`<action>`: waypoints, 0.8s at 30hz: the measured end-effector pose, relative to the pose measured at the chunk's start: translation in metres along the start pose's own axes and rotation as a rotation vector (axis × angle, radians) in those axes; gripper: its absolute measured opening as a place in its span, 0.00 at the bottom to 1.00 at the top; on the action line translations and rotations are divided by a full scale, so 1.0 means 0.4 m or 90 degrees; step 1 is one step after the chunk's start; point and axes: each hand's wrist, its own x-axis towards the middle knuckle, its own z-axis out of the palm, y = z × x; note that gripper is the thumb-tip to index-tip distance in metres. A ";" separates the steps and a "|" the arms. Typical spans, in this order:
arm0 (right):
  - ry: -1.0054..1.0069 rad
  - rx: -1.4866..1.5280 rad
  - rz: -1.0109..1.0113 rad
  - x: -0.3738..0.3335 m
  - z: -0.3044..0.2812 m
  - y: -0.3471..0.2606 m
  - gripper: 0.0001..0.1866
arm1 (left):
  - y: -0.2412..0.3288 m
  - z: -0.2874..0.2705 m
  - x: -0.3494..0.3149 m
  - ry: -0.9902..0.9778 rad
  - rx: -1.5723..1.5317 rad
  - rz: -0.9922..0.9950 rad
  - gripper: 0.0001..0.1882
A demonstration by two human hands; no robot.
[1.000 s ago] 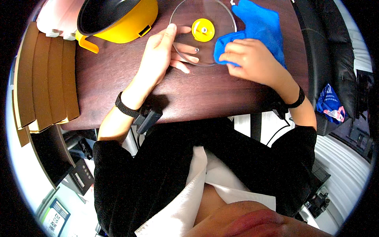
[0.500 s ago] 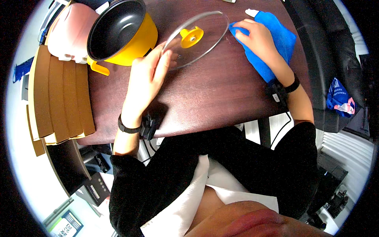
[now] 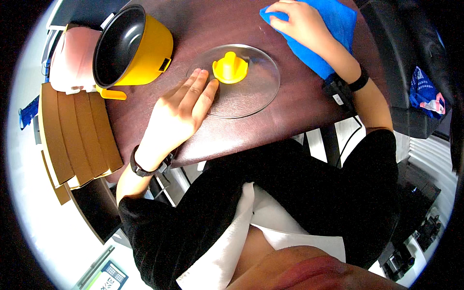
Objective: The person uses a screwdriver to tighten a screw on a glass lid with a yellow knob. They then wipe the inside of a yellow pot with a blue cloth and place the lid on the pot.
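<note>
A round clear glass lid (image 3: 261, 89) lies flat on the dark brown table, its yellow knob (image 3: 230, 68) facing up. My left hand (image 3: 180, 108) rests at the lid's left rim, fingers stretched out and touching the glass. At the far right, my right hand (image 3: 307, 29) has its fingers and thumb closed on the left edge of a blue cloth (image 3: 340, 26), which spreads over the table under that hand and wrist. A yellow pot (image 3: 157, 46) with a black inside and a yellow handle sits tilted at the far left, beyond my left hand.
A pink rounded appliance (image 3: 75, 60) stands left of the pot. Folded brown cardboard (image 3: 79, 140) lines the table's left edge. Beyond the right edge is a black sofa (image 3: 406, 118) with a blue and pink bag (image 3: 425, 94) on it. A cable hangs near my right wrist.
The lid was held raised and tilted by my left hand; now it lies flat, knob up, and those fingers have straightened out. My right hand has shifted slightly away and left with the cloth.
</note>
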 end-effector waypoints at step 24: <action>0.008 0.022 -0.030 -0.008 -0.021 -0.015 0.12 | -0.095 0.039 0.081 0.171 -0.207 -0.365 0.10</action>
